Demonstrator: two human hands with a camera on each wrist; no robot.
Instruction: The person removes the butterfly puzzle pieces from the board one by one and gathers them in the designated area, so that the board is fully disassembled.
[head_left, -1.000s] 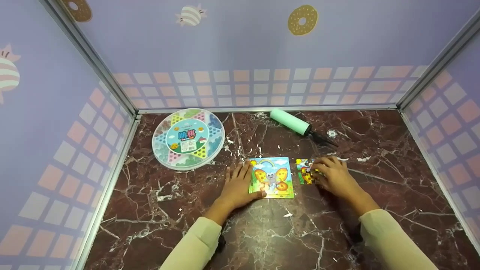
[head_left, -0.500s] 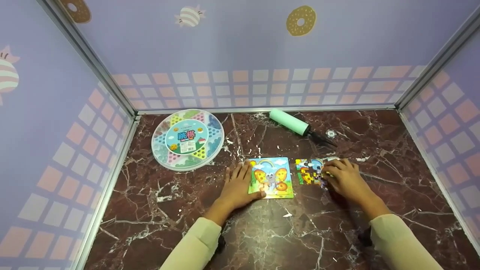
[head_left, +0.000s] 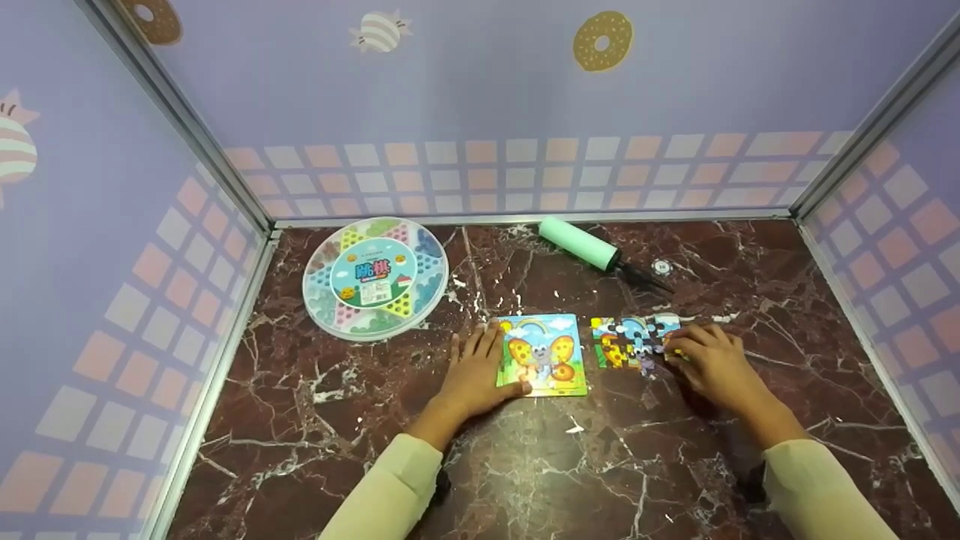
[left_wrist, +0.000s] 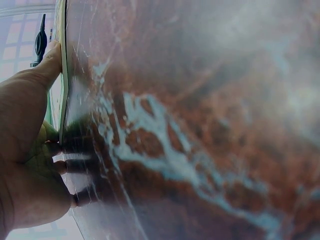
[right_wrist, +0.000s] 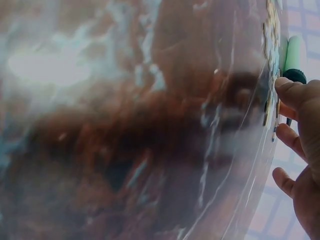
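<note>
A square butterfly picture board [head_left: 546, 355] lies flat in the middle of the table. My left hand [head_left: 475, 379] rests along its left side, fingers extended and thumb on its lower edge; in the left wrist view, the thumb [left_wrist: 52, 61] touches the board's edge. To the right lie several interlocking jigsaw pieces [head_left: 616, 352] with parts of a similar picture. At their right end, my right hand [head_left: 712, 365] pinches a yellowish jigsaw piece [head_left: 674, 351] with curled fingers, which partly hide it. In the right wrist view, the right thumb [right_wrist: 295, 91] meets the pieces' thin edges.
Behind the left hand lies a round Chinese checkers set [head_left: 376, 279]. A mint-green hand pump [head_left: 579, 244] with a black nozzle lies near the back wall, beside a small round chip [head_left: 662, 267]. Patterned panels enclose the marbled table [head_left: 540, 465] on three sides.
My right hand has slid to the right along the row of jigsaw pieces, uncovering more of them. The left hand and the picture board have stayed in place.
</note>
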